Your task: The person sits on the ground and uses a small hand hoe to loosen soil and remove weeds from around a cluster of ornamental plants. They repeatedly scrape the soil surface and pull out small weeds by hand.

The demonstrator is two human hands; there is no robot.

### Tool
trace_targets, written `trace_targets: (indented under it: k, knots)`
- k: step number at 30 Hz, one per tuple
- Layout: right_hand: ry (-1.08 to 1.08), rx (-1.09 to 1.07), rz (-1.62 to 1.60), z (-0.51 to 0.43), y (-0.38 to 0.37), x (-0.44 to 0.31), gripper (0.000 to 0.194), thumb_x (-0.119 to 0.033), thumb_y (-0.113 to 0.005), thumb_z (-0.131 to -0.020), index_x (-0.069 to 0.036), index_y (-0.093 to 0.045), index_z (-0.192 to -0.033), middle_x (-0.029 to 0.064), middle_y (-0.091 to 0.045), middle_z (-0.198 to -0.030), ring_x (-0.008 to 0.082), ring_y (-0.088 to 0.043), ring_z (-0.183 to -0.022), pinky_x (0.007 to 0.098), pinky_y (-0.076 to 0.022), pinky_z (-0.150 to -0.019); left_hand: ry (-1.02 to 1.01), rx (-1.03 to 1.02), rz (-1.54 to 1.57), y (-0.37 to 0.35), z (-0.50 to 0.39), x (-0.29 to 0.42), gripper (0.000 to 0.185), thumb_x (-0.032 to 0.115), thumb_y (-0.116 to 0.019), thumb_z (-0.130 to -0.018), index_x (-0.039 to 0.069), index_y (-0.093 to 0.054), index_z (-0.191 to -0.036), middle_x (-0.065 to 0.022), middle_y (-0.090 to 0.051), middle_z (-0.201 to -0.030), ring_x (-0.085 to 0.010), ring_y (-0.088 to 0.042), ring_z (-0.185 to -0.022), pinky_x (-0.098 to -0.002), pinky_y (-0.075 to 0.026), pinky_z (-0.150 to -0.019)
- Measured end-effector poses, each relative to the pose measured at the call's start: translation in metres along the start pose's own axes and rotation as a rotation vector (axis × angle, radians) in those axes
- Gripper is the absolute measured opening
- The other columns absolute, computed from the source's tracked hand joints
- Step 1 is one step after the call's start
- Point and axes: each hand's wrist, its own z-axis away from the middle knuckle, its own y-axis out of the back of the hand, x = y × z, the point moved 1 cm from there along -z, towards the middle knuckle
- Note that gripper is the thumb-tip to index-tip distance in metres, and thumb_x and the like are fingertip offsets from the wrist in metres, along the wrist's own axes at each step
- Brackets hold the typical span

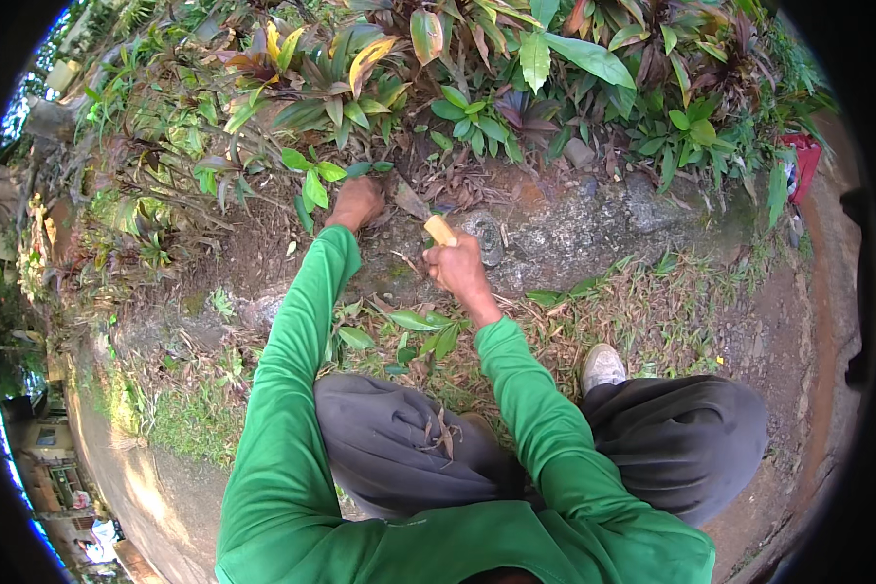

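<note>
My right hand (455, 267) grips the pale yellow handle (440, 230) of a bladed hand tool. Its flat, soil-stained blade (411, 200) points up and left, toward the ground beside my left hand. Held low against the soil, my left hand (358, 202) is at the foot of a small plant with bright green leaves (314, 184). Its fingers curl under and are mostly hidden, so whether they hold the stem cannot be seen. Dry brown leaves (471, 188) lie just right of the blade.
Dense leafy shrubs (482, 44) grow along the top of the bed. A rough stone edging (577, 233) runs below them. Cut green leaves (427, 332) lie on the grass before my knees. A red object (804, 166) is at the far right, beside a paved strip.
</note>
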Motion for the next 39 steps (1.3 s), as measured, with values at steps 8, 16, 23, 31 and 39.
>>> trace_targets:
  k: [8,16,23,31,39]
  knots:
    - [-0.057,-0.025,0.354,0.064,0.051,-0.067,0.042,0.003,-0.062,-0.071,0.015,-0.053,-0.111,0.0102,-0.062,-0.072,0.0133,-0.055,-0.051,0.0271,-0.0443,-0.044,-0.144,-0.528,0.636,0.041,0.105,0.057,0.016,0.015,-0.070,-0.081,0.005,-0.071,-0.094,-0.0093,-0.069,-0.082,-0.0241,-0.064,-0.075,-0.0403,-0.052,-0.072]
    - [0.021,0.206,0.391,0.117,0.113,-0.161,0.039,0.006,-0.062,-0.072,0.008,-0.056,-0.110,0.0022,-0.055,-0.062,0.0081,-0.046,-0.044,0.0232,-0.0325,-0.037,0.009,0.101,0.278,0.048,-0.004,0.101,0.075,0.046,-0.069,-0.080,0.002,-0.046,-0.135,-0.0249,-0.043,-0.136,-0.0469,-0.045,-0.118,-0.0503,-0.044,-0.095]
    - [0.024,0.211,0.376,0.113,0.110,-0.151,0.035,0.004,-0.064,-0.072,0.009,-0.056,-0.106,0.0018,-0.053,-0.064,0.0084,-0.046,-0.048,0.0247,-0.0349,-0.043,0.024,0.103,0.263,0.021,-0.021,0.127,0.057,0.026,-0.068,-0.078,-0.003,-0.051,-0.124,-0.0263,-0.051,-0.124,-0.0441,-0.052,-0.107,-0.0535,-0.048,-0.087]
    - [0.036,0.026,0.355,0.101,0.086,-0.146,0.030,0.003,-0.063,-0.071,0.009,-0.058,-0.100,0.0035,-0.056,-0.066,0.0090,-0.049,-0.050,0.0251,-0.0379,-0.045,-0.308,-0.339,0.562,0.027,0.114,0.097,0.019,-0.002,-0.062,-0.070,-0.001,-0.071,-0.087,-0.0204,-0.067,-0.085,-0.0354,-0.066,-0.084,-0.0452,-0.054,-0.075]
    - [0.036,-0.009,0.445,0.084,0.084,-0.124,0.035,-0.001,-0.066,-0.070,0.011,-0.057,-0.101,0.0068,-0.058,-0.065,0.0128,-0.055,-0.051,0.0297,-0.0423,-0.046,-0.155,-0.333,0.504,0.073,0.139,0.061,0.061,0.032,-0.071,-0.084,0.007,-0.050,-0.136,-0.0175,-0.067,-0.112,-0.0311,-0.066,-0.100,-0.0392,-0.053,-0.090]
